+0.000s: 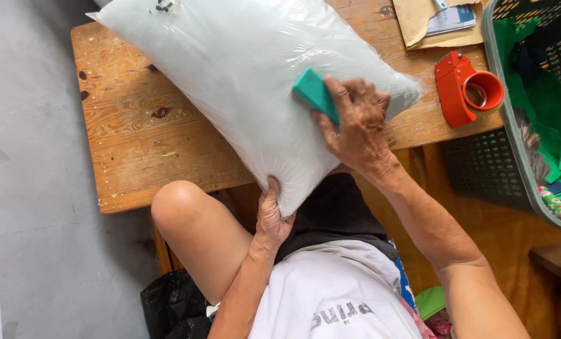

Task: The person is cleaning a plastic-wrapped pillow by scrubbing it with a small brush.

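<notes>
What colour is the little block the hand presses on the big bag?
The block is teal green, seen in the head view.

red tape dispenser [466, 88] beside a green basket [513, 125].

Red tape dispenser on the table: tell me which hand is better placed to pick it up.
Right, probably. The right hand lies on top of the plastic-wrapped pillow pressing a green block, close to the red tape dispenser. The left hand grips the pillow's near corner at the table edge, farther away.
</notes>
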